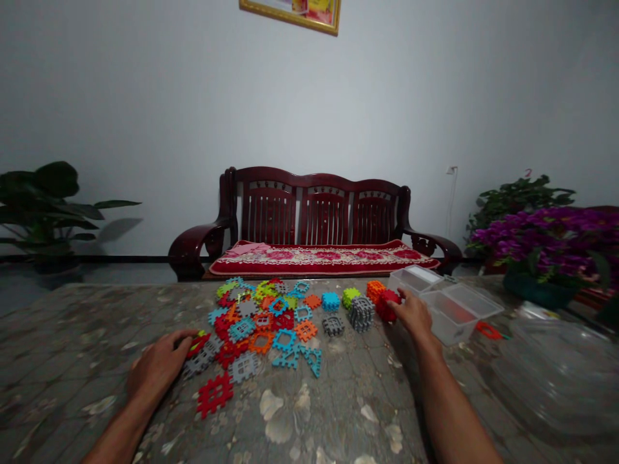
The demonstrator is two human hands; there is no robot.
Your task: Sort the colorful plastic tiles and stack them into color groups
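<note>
A pile of flat interlocking plastic tiles (261,319) in red, blue, orange, green and grey lies on the table. Behind it stand small built cubes: blue (331,301), green (351,296), orange (375,290) and grey (362,313). My right hand (412,312) is closed round a red cube (387,305) beside the clear plastic box (447,310). My left hand (157,367) rests at the pile's left edge, fingers curled on a red tile (198,343). A loose red tile (215,394) lies nearer me.
The table (314,412) has a grey patterned cover. A clear lid (556,374) lies at the right, with a purple flower pot (546,258) behind. A dark wooden bench (314,225) stands against the wall, and a leafy plant (43,206) at the left.
</note>
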